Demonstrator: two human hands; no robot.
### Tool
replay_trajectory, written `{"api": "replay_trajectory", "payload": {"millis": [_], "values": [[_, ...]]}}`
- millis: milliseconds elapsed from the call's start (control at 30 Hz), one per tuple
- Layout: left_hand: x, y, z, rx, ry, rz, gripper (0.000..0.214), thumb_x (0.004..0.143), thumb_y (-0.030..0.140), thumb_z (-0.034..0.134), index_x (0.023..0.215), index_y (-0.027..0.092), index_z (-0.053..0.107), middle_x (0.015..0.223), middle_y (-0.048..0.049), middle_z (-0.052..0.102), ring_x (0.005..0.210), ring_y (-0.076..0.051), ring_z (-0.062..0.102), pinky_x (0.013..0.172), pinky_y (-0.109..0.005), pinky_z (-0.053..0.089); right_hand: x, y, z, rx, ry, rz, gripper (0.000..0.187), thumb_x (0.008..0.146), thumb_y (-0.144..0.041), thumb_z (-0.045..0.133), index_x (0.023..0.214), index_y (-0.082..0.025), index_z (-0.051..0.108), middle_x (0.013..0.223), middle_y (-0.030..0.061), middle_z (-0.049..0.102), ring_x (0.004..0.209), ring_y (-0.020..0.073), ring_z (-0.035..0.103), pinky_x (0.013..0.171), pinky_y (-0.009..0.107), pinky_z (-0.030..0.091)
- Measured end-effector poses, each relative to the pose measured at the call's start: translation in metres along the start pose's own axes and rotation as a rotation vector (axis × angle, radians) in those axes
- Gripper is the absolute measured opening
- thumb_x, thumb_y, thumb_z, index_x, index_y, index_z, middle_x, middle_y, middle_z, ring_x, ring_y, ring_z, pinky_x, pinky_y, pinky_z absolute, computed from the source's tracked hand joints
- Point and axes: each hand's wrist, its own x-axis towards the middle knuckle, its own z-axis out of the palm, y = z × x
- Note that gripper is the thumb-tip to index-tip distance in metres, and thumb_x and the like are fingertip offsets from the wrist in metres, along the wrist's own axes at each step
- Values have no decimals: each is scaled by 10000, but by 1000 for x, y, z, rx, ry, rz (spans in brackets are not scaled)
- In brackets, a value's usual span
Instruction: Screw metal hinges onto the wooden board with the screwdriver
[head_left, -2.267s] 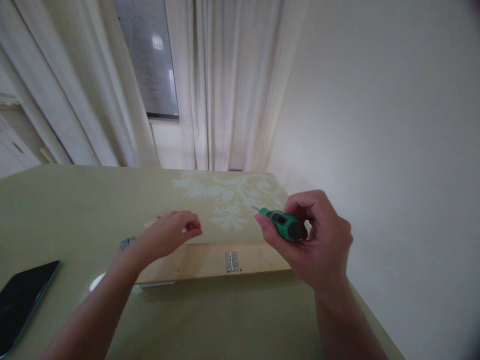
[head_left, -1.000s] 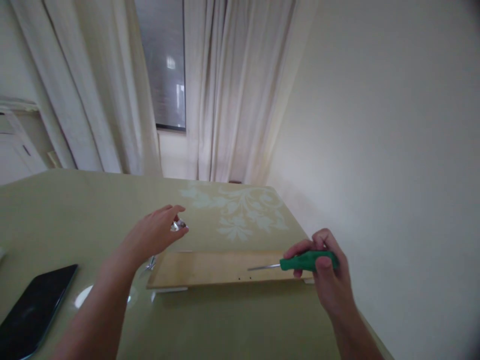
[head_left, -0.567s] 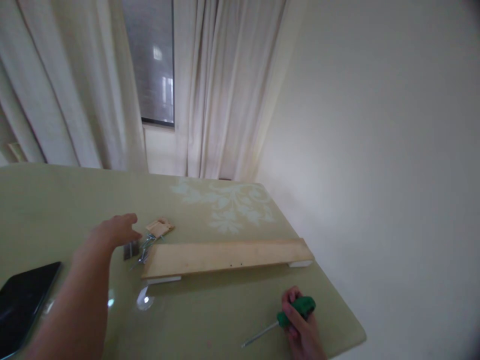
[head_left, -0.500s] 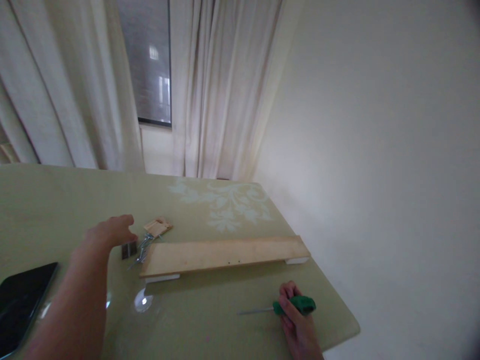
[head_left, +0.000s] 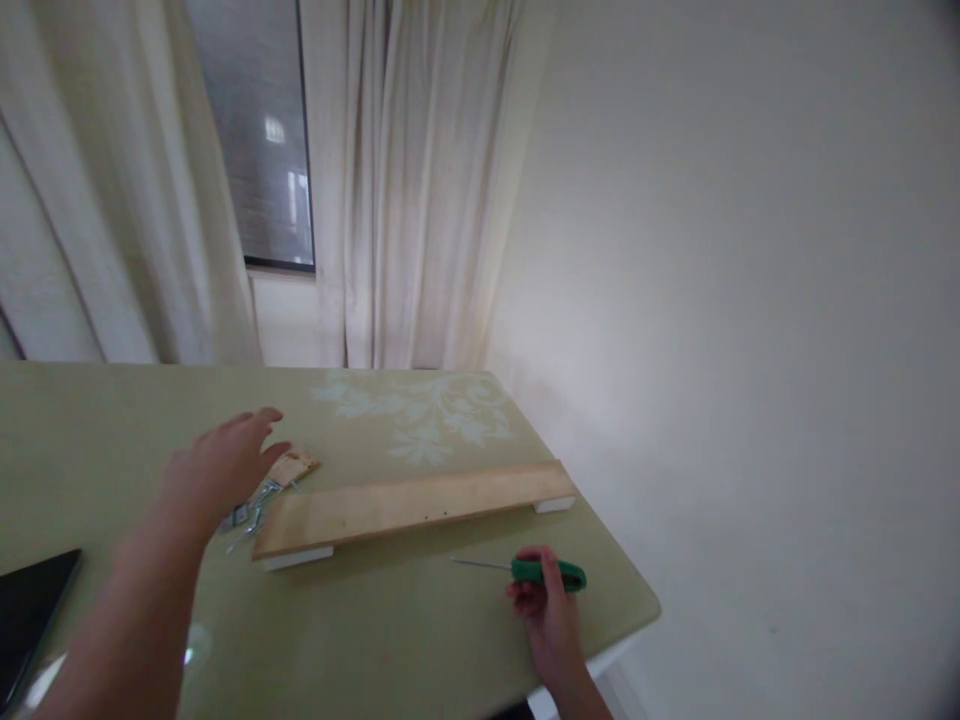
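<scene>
My left hand (head_left: 225, 468) hovers over the left end of the work area with thumb and fingers apart, holding nothing that I can see. Below and beside it lie a heap of metal screws (head_left: 259, 507) and a small wooden piece (head_left: 289, 467), both partly covered by the hand. A long wooden board (head_left: 405, 505) rests on white blocks at its two ends, with two small dark holes near its front edge. In front of the board's right part, my right hand (head_left: 546, 600) grips a screwdriver (head_left: 551, 572) by its green handle, its shaft pointing left.
The green table (head_left: 390, 630) has a white leaf pattern near its far edge. A dark tablet or phone (head_left: 34, 605) lies at the left front. A wall (head_left: 735, 350) stands to the right, and curtains (head_left: 420, 200) hang behind the table.
My left hand has lifted and opened wider near the small wooden piece. My right hand has shifted with the screwdriver, its grip turned a little. The whole view has swung slightly right.
</scene>
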Motion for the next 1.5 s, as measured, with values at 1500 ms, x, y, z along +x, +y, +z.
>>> {"api": "replay_trajectory", "payload": {"millis": [1500], "values": [[-114,58,52,-333,418,-226,336,994,411,408,1069,193,653,1078,-123,684,1053,-290,662,1005,-459,521,-8,10,-10,-411,-377,-303,344,777,-492,865,792,-221,653,679,24,744,637,202,687,632,295,537]]}}
